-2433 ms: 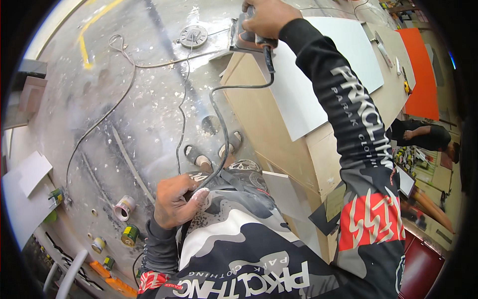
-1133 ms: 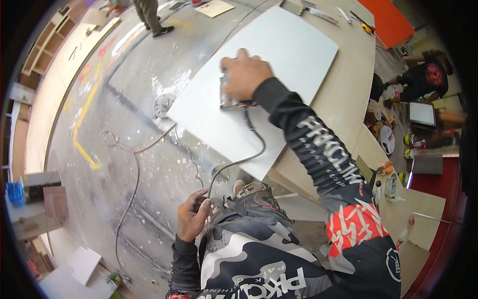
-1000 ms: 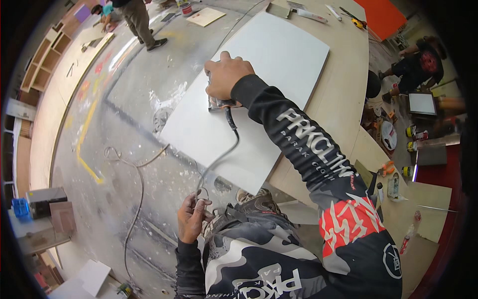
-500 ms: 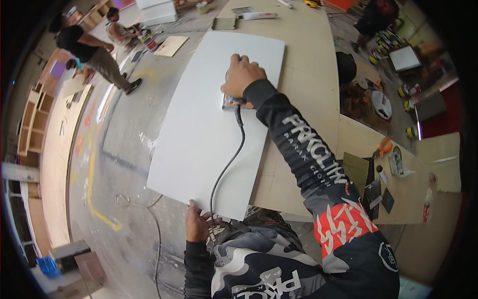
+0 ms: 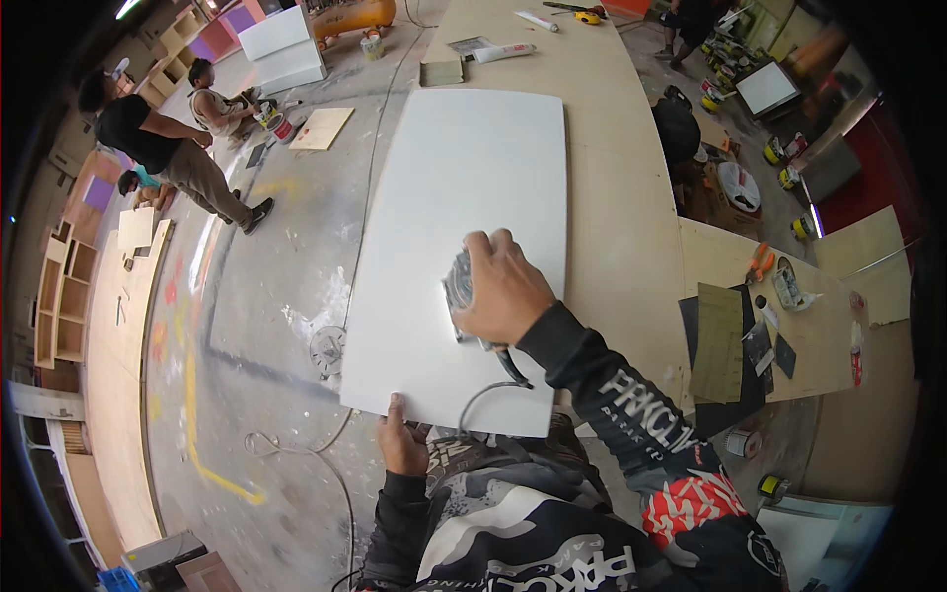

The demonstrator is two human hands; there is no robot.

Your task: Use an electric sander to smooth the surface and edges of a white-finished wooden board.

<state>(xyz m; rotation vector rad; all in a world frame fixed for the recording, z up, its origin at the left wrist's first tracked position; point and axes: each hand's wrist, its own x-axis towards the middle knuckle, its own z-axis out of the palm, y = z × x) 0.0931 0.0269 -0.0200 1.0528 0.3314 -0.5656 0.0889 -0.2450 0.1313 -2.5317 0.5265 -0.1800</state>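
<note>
A white flat panel (image 5: 473, 158) lies lengthwise in front of me, partly over a pale wooden worktable (image 5: 612, 187). Its near end reaches almost to my body. My right hand (image 5: 508, 296) is wrapped round the top of an electric palm sander (image 5: 457, 286), which rests on the panel a little nearer than its middle. The sander's base is mostly hidden by my fingers. From it a black cord (image 5: 483, 389) curves back over the panel's near edge. At the panel's near left corner, my left hand (image 5: 402, 444) grips the edge, thumb on top, other fingers hidden beneath.
A sanding block (image 5: 442, 73) and a white tube (image 5: 505, 52) lie beyond the panel. Orange-handled pliers (image 5: 760, 262) and dark sheets (image 5: 718, 340) are on the right. A cable (image 5: 345, 483) trails across the floor at left. Several people are nearby, one standing (image 5: 163, 138).
My right hand has drawn the sander toward me along the panel, and its cord now bends in a tighter loop. The left hand stays at the corner. The view has shifted somewhat.
</note>
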